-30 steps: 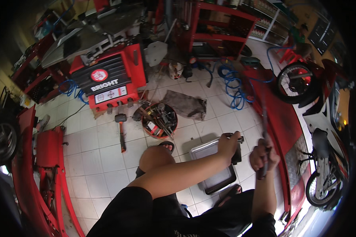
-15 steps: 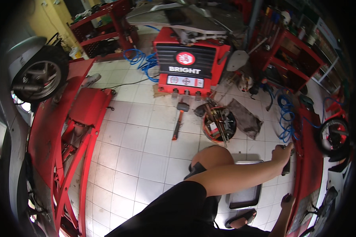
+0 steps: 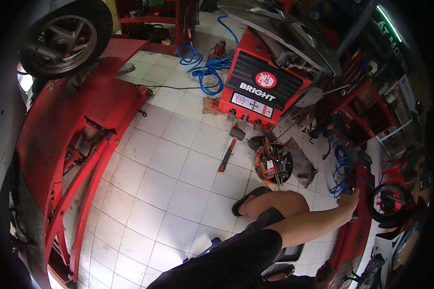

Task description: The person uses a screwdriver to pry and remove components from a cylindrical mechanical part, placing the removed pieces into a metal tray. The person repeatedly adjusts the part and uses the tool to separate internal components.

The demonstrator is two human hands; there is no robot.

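Note:
My left arm reaches across to the right, beside the red lift platform point(image 3: 352, 241). At its end my left hand point(image 3: 350, 201) is closed around a small dark thing point(image 3: 355, 215), too little of which shows to name. My right hand point(image 3: 326, 273) is low by the platform's near left edge, dim and with its fingers hidden. A loop of blue air hose point(image 3: 341, 166) lies just beyond my left hand. Partly behind my left arm is a metal tray point(image 3: 294, 254) on the floor.
A tub of tools point(image 3: 259, 169), a dark cloth point(image 3: 300, 166) and a rubber mallet point(image 3: 227, 150) lie ahead on white tiles. Behind them stands a red tyre machine point(image 3: 263, 91). A red scissor lift point(image 3: 77, 120) bears a motorcycle at left; a wheel point(image 3: 389, 202) is at right.
My view has turned and shifted, so the tyre machine and tools now appear farther right. My left hand stays closed beside the right platform; my right hand appears lower.

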